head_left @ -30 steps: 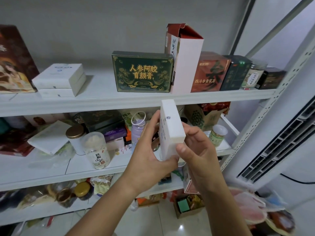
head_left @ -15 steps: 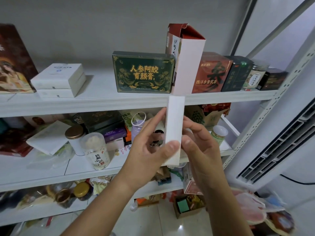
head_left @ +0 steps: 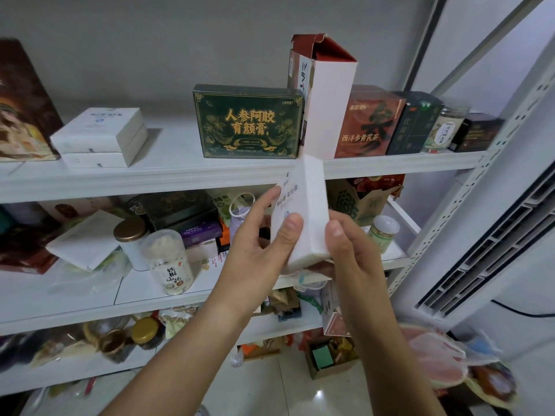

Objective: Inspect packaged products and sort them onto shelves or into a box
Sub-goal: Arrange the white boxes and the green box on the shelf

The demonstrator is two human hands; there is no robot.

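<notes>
A small white box with faint printed text on its left face is held upright and tilted in front of the shelves. My left hand grips its left side, thumb pressed on the printed face. My right hand holds its lower right corner from below and behind. The box's bottom is partly hidden by my fingers. It hangs level with the edge of the top shelf.
On the top shelf stand two stacked white boxes, a green box, a tall open white carton and a red-brown box. The middle shelf holds jars and packets. An open cardboard box sits on the floor.
The white box has been rotated in both hands, from its narrow edge facing me to showing the printed face. It also rose slightly. Both hands kept their grip.
</notes>
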